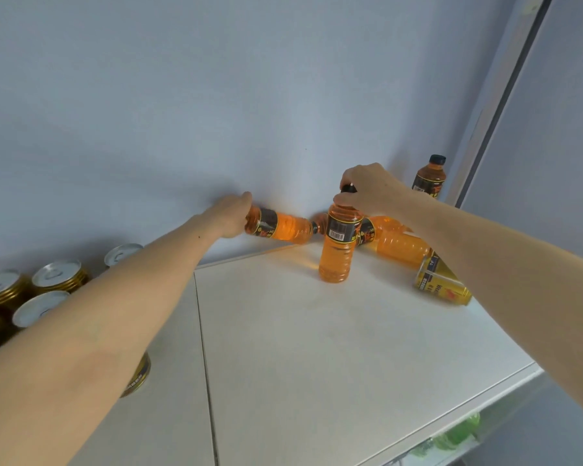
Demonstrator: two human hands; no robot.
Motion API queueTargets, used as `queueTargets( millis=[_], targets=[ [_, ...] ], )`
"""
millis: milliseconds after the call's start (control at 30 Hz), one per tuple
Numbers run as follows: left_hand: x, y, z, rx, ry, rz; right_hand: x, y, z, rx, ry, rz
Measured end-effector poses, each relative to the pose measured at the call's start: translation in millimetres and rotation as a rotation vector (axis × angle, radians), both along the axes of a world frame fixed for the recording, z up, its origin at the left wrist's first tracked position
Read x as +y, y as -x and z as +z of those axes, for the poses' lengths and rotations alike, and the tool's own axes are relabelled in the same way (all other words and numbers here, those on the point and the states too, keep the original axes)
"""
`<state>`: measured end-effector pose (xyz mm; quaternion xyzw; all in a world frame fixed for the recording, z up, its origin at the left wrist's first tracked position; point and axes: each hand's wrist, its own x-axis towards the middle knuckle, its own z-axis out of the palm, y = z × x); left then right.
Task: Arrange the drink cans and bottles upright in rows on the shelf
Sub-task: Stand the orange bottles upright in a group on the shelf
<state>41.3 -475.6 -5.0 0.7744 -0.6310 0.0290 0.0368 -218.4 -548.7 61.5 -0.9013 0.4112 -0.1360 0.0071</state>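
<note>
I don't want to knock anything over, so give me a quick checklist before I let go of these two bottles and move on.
1. Upright bottle standing flat on the shelf: ok, its base looks seated.
2. Right hand grips its cap: ok.
3. Left hand holds the base of the sideways bottle: ok, but that bottle is not upright yet: not ok.
4. Bottles lying behind the upright one: not ok, still on their sides.
5. Gold can at the right: not ok, it is tipped over.
6. Cans at the left upright: ok.
</note>
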Motion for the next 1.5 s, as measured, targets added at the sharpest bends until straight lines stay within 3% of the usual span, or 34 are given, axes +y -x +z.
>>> queueTargets(
  millis=[167, 300, 733, 933, 1500],
  targets=[
    [-7, 20, 45, -0.166, 0.096, -0.156, 5, -3, 0, 0.036, 0.062, -0.030],
    [-13, 39, 67, -0.270, 0.050, -0.242, 3, -5, 1, 0.045, 0.049, -0.075],
    [-3, 55, 88, -0.107, -0.166, -0.266, -1, 5, 10, 0.119, -0.105, -0.002],
    [7, 56, 88, -0.066, -0.071, -0.237, 2, 5, 5, 0.072, -0.098, -0.022],
    [94, 83, 86, -0.092, -0.060, -0.167, 71, 17, 6, 0.055, -0.078, 0.057]
  ],
)
